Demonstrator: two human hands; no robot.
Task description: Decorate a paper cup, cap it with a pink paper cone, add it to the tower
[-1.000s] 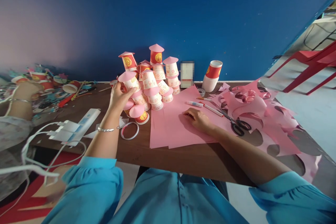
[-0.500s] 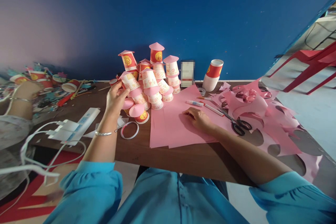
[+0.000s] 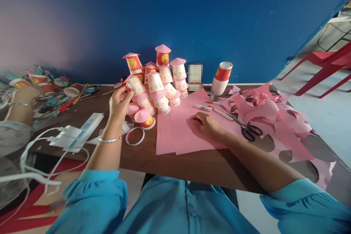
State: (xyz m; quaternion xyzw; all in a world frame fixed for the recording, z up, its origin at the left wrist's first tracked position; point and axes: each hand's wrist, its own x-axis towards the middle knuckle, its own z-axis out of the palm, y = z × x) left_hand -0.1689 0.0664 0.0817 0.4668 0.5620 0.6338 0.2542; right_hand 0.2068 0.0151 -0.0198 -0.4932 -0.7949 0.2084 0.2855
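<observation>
No legible txt anywhere.

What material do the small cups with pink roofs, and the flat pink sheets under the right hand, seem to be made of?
The cups look like thin printed paper: matte, with rolled rims and red or white patterned walls. Their pink cone lids seem to be cut paper.

The pink sheets look like matte craft paper, lying flat with crisp edges. The left hand touches a cup; the right hand rests on the sheets.

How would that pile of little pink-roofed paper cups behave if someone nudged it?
The pile of cups would probably topple easily: the cups lean at odd angles, loosely stacked. They look like thin paper, so likely light and crushable. The left hand touches one at the pile's edge.
</observation>
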